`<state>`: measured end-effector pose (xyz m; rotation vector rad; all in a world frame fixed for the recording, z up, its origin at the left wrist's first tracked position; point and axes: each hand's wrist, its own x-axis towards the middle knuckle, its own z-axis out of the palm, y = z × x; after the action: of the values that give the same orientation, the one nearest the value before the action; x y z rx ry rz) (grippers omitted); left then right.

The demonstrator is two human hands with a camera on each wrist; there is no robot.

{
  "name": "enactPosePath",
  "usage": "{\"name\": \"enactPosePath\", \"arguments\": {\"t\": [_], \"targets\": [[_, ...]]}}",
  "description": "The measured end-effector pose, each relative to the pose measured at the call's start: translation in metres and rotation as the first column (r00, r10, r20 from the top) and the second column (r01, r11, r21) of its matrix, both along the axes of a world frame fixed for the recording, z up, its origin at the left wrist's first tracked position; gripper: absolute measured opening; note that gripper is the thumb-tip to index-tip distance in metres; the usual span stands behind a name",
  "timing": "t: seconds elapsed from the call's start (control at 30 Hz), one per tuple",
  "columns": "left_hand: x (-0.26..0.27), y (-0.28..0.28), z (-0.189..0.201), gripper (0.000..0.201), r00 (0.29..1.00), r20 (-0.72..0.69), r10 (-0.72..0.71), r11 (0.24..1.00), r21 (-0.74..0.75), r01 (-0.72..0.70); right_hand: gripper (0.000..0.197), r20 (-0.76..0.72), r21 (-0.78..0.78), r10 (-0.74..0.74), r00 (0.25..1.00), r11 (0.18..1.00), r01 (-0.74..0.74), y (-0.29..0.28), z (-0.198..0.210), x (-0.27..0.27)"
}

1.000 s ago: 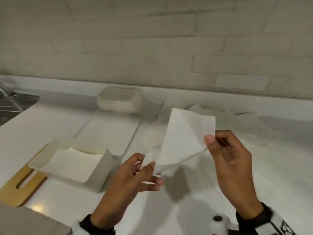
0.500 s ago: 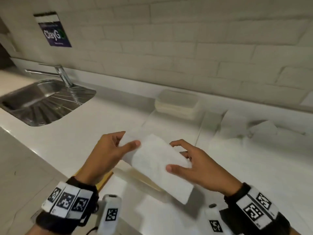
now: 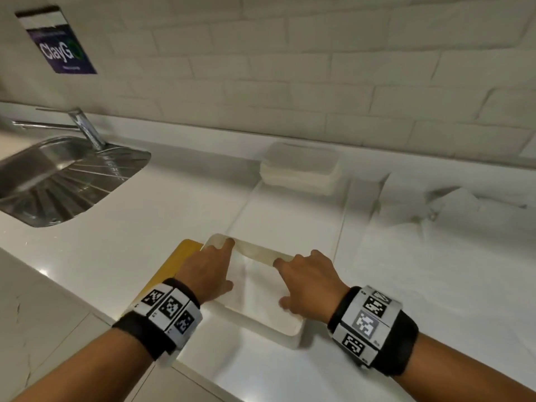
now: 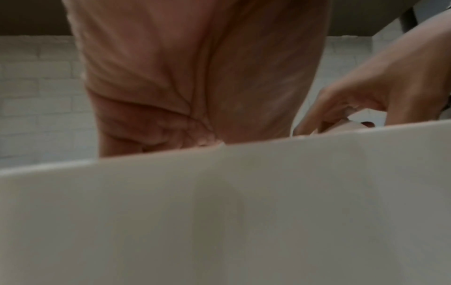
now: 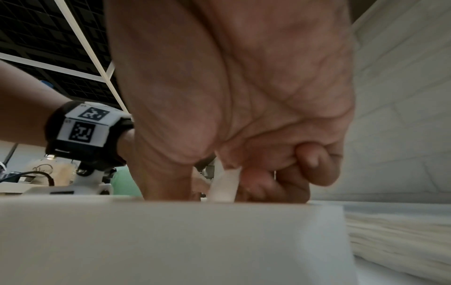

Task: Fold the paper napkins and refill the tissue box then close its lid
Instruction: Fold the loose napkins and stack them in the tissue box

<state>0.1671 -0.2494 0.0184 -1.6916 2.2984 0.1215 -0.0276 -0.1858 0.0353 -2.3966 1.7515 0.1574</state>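
head: left hand (image 3: 208, 268) and right hand (image 3: 307, 281) in box (image 3: 290, 330), surface's near edge | right wrist: fingers (image 5: 253, 183) pinching napkin (image 5: 224, 185) | left fingers: cannot tell

White brick wall (image 3: 290, 68) (blue poster (image 3: 58, 43)) behind white counter (image 3: 145, 227).

Dim, even indoor light; soft motion blur throughout, wide-angle bending at edges, wrist close-ups out of focus.

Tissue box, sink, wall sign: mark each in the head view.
tissue box (image 3: 291, 332): head view, near right corner of its rim.
sink (image 3: 43, 181): head view, steel basin floor, left of the tap.
wall sign (image 3: 62, 50): head view, middle of the dark printed panel.
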Motion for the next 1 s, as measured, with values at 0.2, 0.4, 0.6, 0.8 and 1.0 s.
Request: {"name": "enactPosePath", "arguments": {"t": [0.2, 0.4, 0.6, 0.8, 1.0], "targets": [[0.006, -0.005, 0.001, 0.07, 0.982, -0.178, 0.058, 0.991, 0.132, -0.035, 0.035, 0.062, -0.073, -0.046, 0.997, 0.996, 0.05, 0.002, 0.01, -0.016], [0.032, -0.015, 0.035, 0.055, 0.915, -0.39, 0.1, 0.995, 0.021, -0.1, 0.037, 0.141, -0.051, -0.024, 0.99, 0.998, 0.032, -0.002, 0.013, -0.018], [0.031, 0.006, 0.027, 0.068, 0.994, -0.066, -0.09, 0.991, -0.103, 0.083, 0.024, 0.034, -0.038, 0.05, 0.998, 0.998, -0.048, -0.004, 0.006, -0.002], [0.018, 0.017, 0.031, 0.059, 0.937, 0.227, -0.267, 0.945, -0.128, 0.3, 0.034, 0.237, -0.165, 0.031, 0.971, 0.986, 0.009, 0.001, 0.018, -0.013], [-0.01, 0.003, 0.019, 0.047, 0.991, 0.095, -0.095, 0.945, 0.322, 0.06, 0.028, 0.442, -0.235, -0.098, 0.891, 0.947, 0.221, 0.053, 0.049, -0.087]]}}
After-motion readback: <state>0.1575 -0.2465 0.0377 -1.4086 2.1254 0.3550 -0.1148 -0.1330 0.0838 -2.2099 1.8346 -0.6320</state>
